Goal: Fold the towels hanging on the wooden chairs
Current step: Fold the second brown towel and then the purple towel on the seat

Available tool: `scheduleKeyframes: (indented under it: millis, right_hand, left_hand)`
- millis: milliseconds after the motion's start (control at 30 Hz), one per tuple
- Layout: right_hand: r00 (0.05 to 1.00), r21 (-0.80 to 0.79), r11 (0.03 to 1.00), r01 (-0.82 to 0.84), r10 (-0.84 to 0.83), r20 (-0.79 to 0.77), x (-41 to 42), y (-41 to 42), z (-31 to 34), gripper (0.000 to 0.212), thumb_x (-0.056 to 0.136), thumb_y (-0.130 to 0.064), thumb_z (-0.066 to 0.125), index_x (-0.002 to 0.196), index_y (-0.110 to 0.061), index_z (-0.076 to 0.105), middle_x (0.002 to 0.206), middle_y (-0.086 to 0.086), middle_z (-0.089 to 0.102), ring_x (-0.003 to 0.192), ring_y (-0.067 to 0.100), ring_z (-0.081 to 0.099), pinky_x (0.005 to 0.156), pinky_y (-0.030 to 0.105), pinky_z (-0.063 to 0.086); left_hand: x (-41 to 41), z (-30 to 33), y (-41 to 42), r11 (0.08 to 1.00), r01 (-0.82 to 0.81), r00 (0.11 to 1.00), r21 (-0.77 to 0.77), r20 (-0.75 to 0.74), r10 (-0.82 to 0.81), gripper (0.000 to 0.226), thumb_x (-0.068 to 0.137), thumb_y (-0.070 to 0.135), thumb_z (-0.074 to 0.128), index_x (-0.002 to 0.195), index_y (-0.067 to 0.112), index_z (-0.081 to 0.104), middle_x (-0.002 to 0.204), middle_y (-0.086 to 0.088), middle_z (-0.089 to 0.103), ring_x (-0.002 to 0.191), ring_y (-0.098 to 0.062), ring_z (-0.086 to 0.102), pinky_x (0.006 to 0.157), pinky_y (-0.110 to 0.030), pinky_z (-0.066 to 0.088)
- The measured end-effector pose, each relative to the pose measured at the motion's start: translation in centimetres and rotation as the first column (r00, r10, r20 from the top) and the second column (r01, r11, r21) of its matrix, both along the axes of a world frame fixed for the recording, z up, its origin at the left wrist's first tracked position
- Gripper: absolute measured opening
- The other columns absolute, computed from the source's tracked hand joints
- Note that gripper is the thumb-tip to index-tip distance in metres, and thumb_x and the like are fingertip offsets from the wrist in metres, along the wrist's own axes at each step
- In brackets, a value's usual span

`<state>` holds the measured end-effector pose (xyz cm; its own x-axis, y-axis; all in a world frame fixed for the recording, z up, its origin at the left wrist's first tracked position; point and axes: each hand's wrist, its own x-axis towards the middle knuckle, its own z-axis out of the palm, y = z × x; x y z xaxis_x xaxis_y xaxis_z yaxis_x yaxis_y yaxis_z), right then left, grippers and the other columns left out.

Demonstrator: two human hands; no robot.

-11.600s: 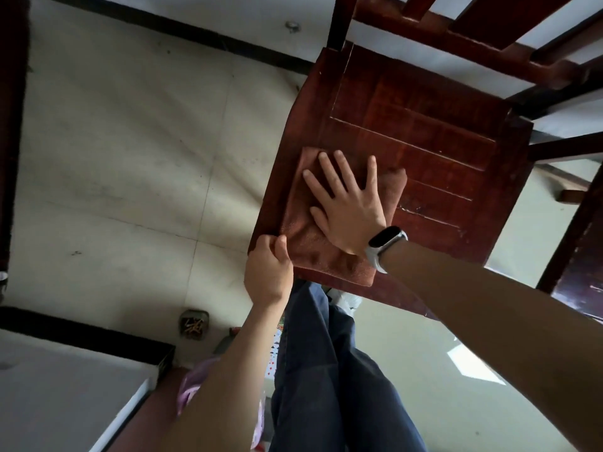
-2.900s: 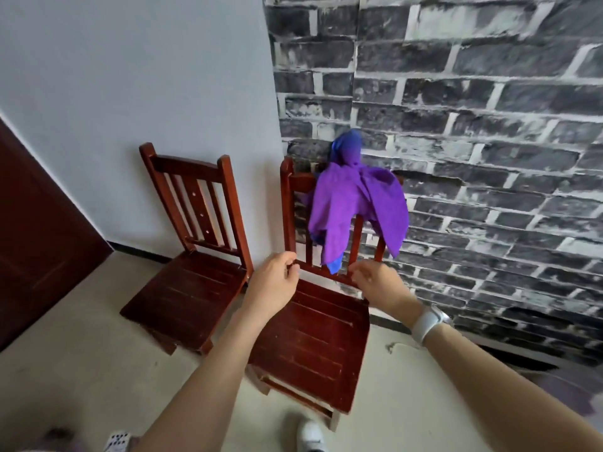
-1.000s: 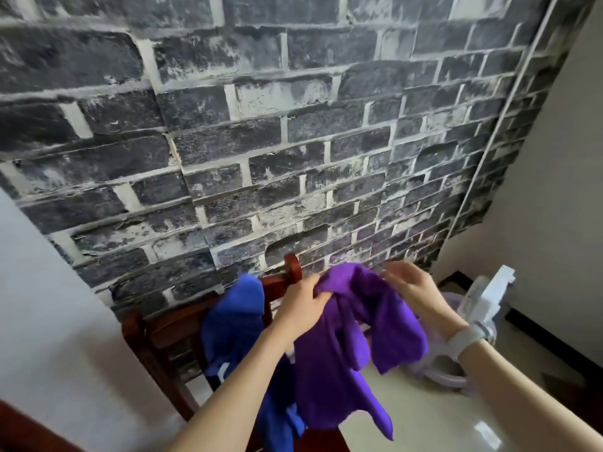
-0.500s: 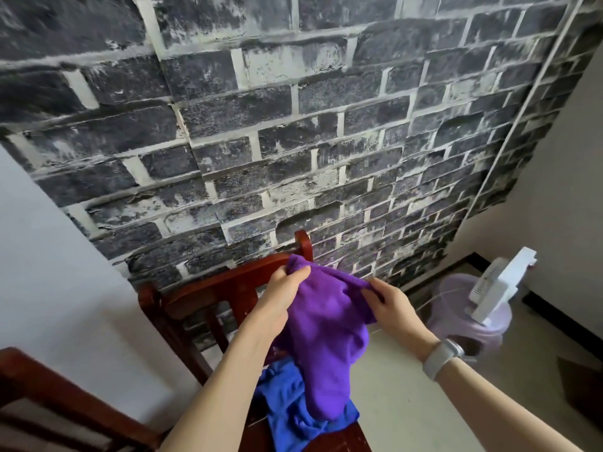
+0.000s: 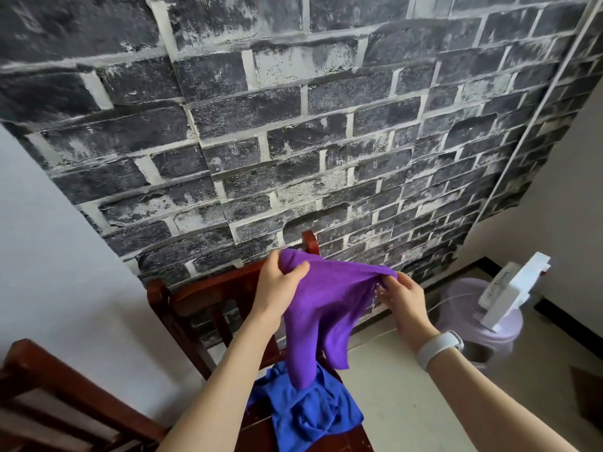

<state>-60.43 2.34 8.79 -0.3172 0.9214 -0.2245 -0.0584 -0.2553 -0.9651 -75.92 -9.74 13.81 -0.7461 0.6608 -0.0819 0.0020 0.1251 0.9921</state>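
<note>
Second chair (image 5: pixel 65 396): lower left corner of view; top rail only, dark red wood, bare of cloth where visible.
Plain wall (image 5: pixel 49 256): pale, left of brick-pattern wall (image 5: pixel 293 125); no writing on either.
Wooden chair (image 5: pixel 208 290): backrest against brick-pattern wall; right post rises just behind held cloth; serves as carrier for both towels.
Left hand (image 5: pixel 277 285): closed on upper left corner of purple towel; thumb over front, fingers curled behind. Judged purpose: anchor one corner for spreading.
Purple towel (image 5: pixel 323 308): held in air above chair seat, clear of backrest; top edge stretched between both hands, remainder hanging free in a point. Judged step: opening flat before first fold; not yet folded.
Blue towel (image 5: pixel 310 412): crumpled on chair seat near its front edge, directly below purple towel; lower tip of purple towel near or touching it, cannot tell which. Judged status: awaiting its turn.
Right hand (image 5: pixel 403 296): pinching top edge of purple towel at its right end, fingertips gathered on cloth. Judged purpose: locating second corner.
White wristband (image 5: pixel 440 349): on right wrist; no legible marking.
Lilac bin (image 5: pixel 479 318): on floor at right, near wall corner; white device (image 5: pixel 512 288) resting on top.
Brands, labels, text: none readable anywhere.
</note>
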Motion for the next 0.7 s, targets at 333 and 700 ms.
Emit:
scheduleKeyframes:
  millis: [333,700]
  right_hand:
    - [0.993,0.204,0.977,0.060,-0.079,0.090,0.2,1.2,0.1,0.017,0.088,-0.006,0.043,0.073,-0.009,0.051,0.069,0.007,0.046,0.063,0.015,0.041,0.059,0.031,0.038]
    - [0.946,0.438,0.896,0.069,-0.198,0.256,0.9,1.3,0.0,0.014,0.093,-0.006,0.038,0.090,-0.005,0.052,0.084,0.007,0.052,0.081,0.016,0.045,0.068,0.024,0.029]
  left_hand:
    - [-1.5,-2.6,-1.2,0.989,-0.111,0.973,-0.095,-0.212,0.088,0.019,0.075,0.018,0.072,0.081,0.011,0.056,0.079,0.000,0.062,0.074,-0.017,0.057,0.072,-0.034,0.045]
    - [-1.7,-2.7,-2.4,1.000,-0.024,0.999,-0.017,-0.025,0.024,0.020,0.077,0.018,0.072,0.070,0.015,0.054,0.070,0.000,0.058,0.067,-0.014,0.052,0.066,-0.031,0.042]
